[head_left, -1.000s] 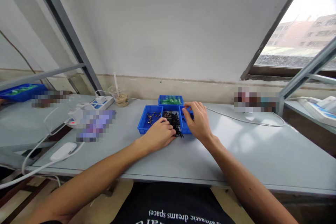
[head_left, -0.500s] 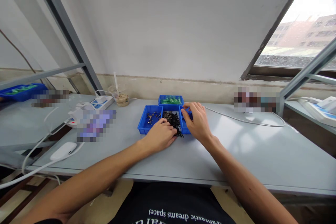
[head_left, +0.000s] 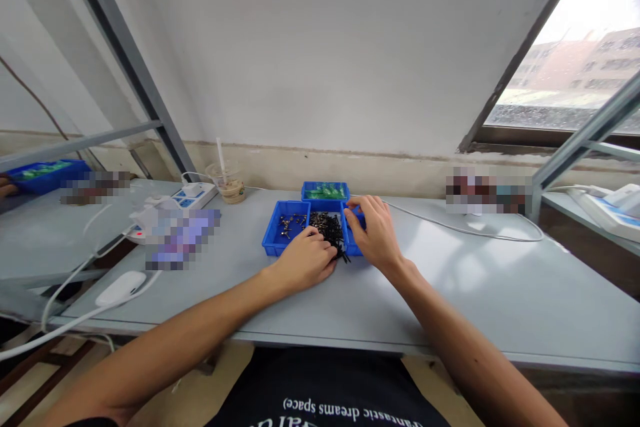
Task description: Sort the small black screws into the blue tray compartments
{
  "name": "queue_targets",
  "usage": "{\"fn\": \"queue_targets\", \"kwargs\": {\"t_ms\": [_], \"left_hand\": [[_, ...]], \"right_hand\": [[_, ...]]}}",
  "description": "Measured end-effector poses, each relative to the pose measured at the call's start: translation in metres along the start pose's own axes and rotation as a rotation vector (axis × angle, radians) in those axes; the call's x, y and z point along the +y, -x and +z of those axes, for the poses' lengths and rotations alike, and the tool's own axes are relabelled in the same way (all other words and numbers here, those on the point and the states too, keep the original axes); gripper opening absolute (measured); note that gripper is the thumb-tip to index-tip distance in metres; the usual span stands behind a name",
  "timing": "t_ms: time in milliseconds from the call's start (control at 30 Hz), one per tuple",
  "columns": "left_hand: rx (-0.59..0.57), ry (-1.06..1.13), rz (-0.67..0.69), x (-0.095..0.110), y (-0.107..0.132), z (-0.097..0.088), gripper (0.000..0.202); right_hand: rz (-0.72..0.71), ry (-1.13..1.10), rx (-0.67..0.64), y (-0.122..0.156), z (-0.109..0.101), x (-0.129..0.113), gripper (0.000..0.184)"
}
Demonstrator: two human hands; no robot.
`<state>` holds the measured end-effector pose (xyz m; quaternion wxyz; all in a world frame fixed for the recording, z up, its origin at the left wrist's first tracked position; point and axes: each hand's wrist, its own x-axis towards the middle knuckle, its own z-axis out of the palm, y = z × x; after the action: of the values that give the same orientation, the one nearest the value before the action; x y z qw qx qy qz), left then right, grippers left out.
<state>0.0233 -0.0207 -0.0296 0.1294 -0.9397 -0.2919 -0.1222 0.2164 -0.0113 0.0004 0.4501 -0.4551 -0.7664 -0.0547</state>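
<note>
Left hand (head_left: pixel 307 257) curls on screws (head_left: pixel 326 223) between left tray (head_left: pixel 273 233) and right tray (head_left: pixel 354 249); right hand (head_left: pixel 377 227) bends over the latter — cannot tell what either grips — surface (head_left: pixel 460 293) stretching wide rightward, front edge well apart.

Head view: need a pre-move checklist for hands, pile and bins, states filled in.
1. Left hand at the dark pile: ok.
2. Left hand's hold on a piece: cannot tell, underside hidden.
3. Right hand at the right bin: ok.
4. Dark pile contained: not ok, pieces stick out at the near end.
5. Drink cup apart from the left bin: ok.
</note>
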Motion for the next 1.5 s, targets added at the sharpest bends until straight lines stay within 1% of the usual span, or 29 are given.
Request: {"fn": "queue_targets", "kwargs": {"t_ms": [200,300,433,600,767,933,1033,1167,1333,1500], "left_hand": [[0.049,0.009,-0.013,0.0,0.0,0.0,0.02],[0.067,0.022,-0.029,-0.001,0.001,-0.003,0.018],[0.081,0.046,-0.061,-0.005,0.001,-0.01,0.015],[0.131,0.068,-0.105,-0.012,0.002,-0.018,0.012],[0.157,0.058,-0.155,-0.018,0.002,-0.02,0.012],[0.237,0.058,-0.162,-0.021,0.002,-0.021,0.012],[0.29,0.058,-0.171,-0.022,0.003,-0.021,0.013],[0.329,0.059,-0.189,-0.025,0.003,-0.021,0.013],[0.316,0.061,-0.209,-0.028,0.004,-0.022,0.012],[0.305,0.068,-0.182,-0.028,0.004,-0.023,0.014]], "right_hand": [[-0.002,-0.005,-0.007,-0.001,0.0,0.0,0.008],[-0.024,-0.015,-0.031,0.0,-0.001,-0.001,0.007],[-0.089,-0.016,-0.112,0.001,0.0,-0.002,0.011],[-0.186,0.017,-0.227,0.003,0.001,-0.004,0.016],[-0.207,0.042,-0.31,0.002,-0.002,-0.006,0.015],[-0.219,0.052,-0.371,0.003,-0.002,-0.006,0.016],[-0.226,0.062,-0.387,0.003,-0.001,-0.004,0.018],[-0.235,0.066,-0.394,0.003,0.001,-0.003,0.016],[-0.242,0.046,-0.375,0.003,0.0,-0.004,0.017],[-0.265,0.03,-0.349,0.003,-0.002,-0.006,0.02]]}}
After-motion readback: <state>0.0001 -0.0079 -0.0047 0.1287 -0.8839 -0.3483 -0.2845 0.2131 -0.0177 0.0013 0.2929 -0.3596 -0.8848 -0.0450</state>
